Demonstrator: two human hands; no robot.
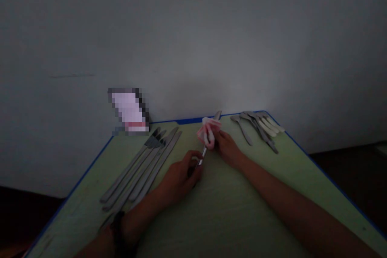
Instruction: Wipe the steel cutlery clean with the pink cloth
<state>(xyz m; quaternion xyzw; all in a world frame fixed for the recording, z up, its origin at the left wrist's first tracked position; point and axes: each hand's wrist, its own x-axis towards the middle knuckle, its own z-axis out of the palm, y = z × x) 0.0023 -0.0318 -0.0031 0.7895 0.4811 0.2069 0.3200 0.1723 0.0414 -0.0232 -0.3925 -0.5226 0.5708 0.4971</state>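
Observation:
My left hand (184,175) is closed round the handle end of a metal knife (204,151) that slants up and away over the green table (229,209). My right hand (226,145) grips a crumpled pink-and-white cloth (208,131) wrapped round the middle of the same knife; the blade tip (217,115) sticks out beyond the cloth. The light is dim.
Several long metal knives (142,167) lie side by side at the left of the table. A heap of spoons (258,127) lies at the far right corner. A blurred pink-white object (129,111) stands at the far left edge against a plain wall.

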